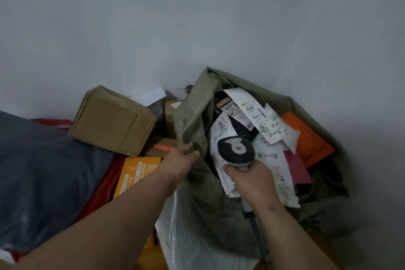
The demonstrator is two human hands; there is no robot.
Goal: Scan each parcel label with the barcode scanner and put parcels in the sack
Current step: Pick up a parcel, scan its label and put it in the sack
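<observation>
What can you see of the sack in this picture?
The sack is dull green woven fabric, crumpled and dusty, standing open against the grey wall. The left hand grips its near rim. Parcels with white labels and an orange box fill it. The right hand holds the scanner over its mouth.

Matt, seemingly woven cloth sack (197, 114)

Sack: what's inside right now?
The sack holds white labelled parcels, an orange one and a maroon one. The scanner and right hand cover some; deeper layers are hidden.
</observation>
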